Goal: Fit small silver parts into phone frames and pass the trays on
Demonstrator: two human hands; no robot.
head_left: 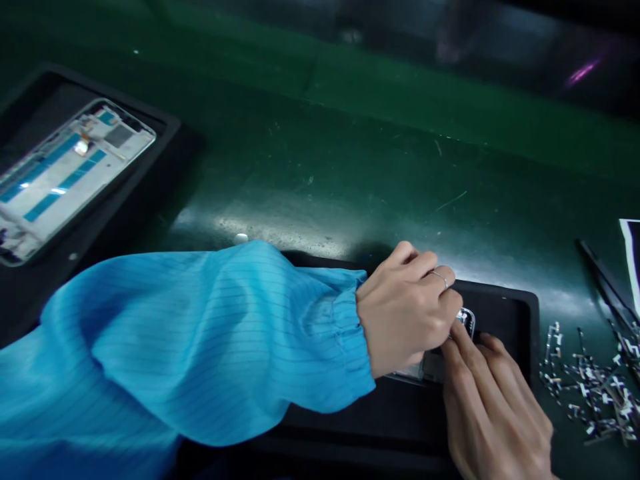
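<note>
A phone frame (413,373) lies in a black tray (500,313), mostly covered by my hands; its silvery rounded corner shows between them. My left hand (413,310), in a blue sleeve and with a ring on one finger, reaches across from the left. Its fingers are curled closed over the frame, and whatever they pinch is hidden. Coming up from the lower right, my right hand (500,407) bends over the frame's right end. Its index and middle fingers press together against the frame near the left fingertips, while its thumb is out of sight.
Several small flex-cable parts (600,390) lie piled on the green table (320,173) right of the tray. Dark tweezers (607,283) and a white-edged sheet (628,257) are beyond them. Another phone frame (75,177) with blue strips rests in a second black tray (167,127).
</note>
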